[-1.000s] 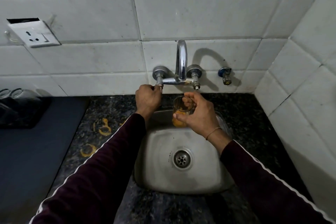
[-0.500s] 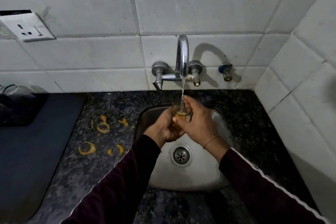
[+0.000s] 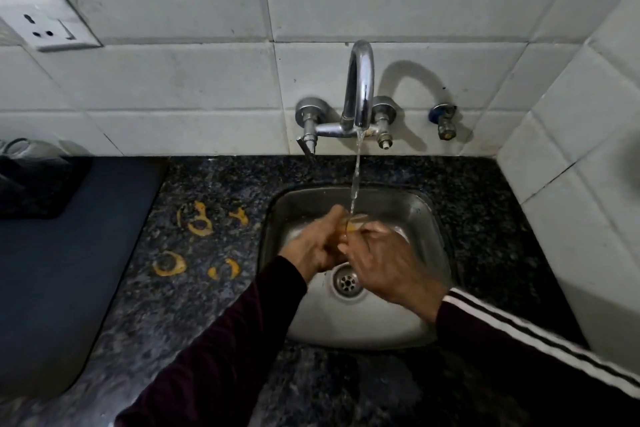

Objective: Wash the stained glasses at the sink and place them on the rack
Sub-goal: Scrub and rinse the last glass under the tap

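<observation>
A small glass (image 3: 354, 222) with orange residue is held over the steel sink (image 3: 363, 326), mostly hidden between both hands. Water runs from the chrome tap (image 3: 360, 87) straight into its mouth. My left hand (image 3: 313, 244) wraps the glass from the left, and my right hand (image 3: 388, 265) grips it from the right. A dark rack (image 3: 31, 184) at the far left holds upturned clear glasses (image 3: 20, 147), only partly in view.
Orange ring stains (image 3: 199, 218) mark the black granite counter left of the sink. A dark blue mat (image 3: 59, 270) lies under the rack. A wall socket (image 3: 48, 26) is at upper left, a small valve (image 3: 445, 121) right of the tap, a tiled wall on the right.
My left hand left the tap handle and came down onto the glass. Water started running. Both hands now hold the glass lower in the sink under the stream.
</observation>
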